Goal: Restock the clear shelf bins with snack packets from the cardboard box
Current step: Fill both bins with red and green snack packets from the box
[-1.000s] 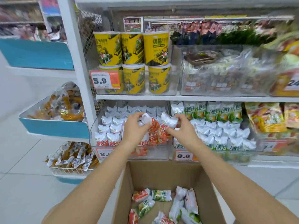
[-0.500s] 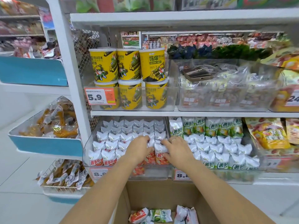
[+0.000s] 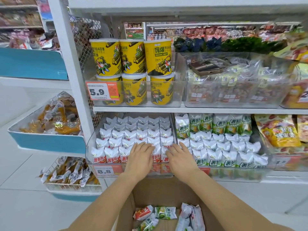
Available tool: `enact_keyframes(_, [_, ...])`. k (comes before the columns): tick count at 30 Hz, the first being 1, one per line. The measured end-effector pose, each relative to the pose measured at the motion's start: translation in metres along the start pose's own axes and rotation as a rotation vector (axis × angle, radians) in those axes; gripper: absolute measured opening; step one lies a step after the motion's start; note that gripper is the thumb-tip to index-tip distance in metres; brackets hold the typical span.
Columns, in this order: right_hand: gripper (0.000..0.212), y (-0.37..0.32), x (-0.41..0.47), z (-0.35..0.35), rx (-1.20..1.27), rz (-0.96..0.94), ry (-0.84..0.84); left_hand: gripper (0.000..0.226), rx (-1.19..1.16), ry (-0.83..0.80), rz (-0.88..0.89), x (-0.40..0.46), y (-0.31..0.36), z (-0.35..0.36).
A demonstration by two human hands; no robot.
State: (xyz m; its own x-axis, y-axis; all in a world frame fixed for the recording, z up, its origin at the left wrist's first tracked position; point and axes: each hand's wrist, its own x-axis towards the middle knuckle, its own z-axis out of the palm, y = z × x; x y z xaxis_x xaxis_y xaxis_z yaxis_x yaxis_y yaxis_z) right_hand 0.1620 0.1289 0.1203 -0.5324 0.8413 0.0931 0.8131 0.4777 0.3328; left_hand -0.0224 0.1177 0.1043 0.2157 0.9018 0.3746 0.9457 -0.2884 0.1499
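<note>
A clear shelf bin on the lower shelf holds rows of white-and-red snack packets. My left hand lies flat with straight fingers on the front-row red packets. My right hand, a ring on one finger, also lies flat on the packets at the bin's right end, beside the divider. Right of it, a second clear bin carries white-and-green packets. Below my arms stands the open cardboard box with several loose red and green packets inside.
Yellow canisters fill a clear bin on the shelf above, with a 5.9 price tag. An 8.8 tag marks the red bin. Blue trays of wrapped snacks and a wire basket stand left. Yellow bags lie at right.
A second ago each hand held a packet above the red bin. Both packets went into the front row, and my hands have since flattened out on top of the packets.
</note>
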Motion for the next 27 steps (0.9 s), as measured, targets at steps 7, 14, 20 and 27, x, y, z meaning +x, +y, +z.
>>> enact_keyframes(7, [0.033, -0.015, -0.024, 0.009, 0.234, 0.006, 0.247, 0.049, -0.092, 0.034, 0.009, -0.022, 0.0, 0.0])
enact_keyframes(14, [0.03, -0.048, -0.112, 0.067, 0.643, 0.226, 0.185, 0.038, -0.492, 0.214, -0.273, -0.122, 0.033, 0.039])
enact_keyframes(20, [0.031, -0.066, -0.166, 0.139, 0.719, 0.407, -0.525, 0.031, -0.356, -0.565, -0.576, -0.191, 0.032, 0.118])
enact_keyframes(27, [0.035, -0.089, -0.188, 0.209, 0.778, 0.397, -1.009, 0.036, -0.235, -1.078, -0.631, -0.23, 0.029, 0.177])
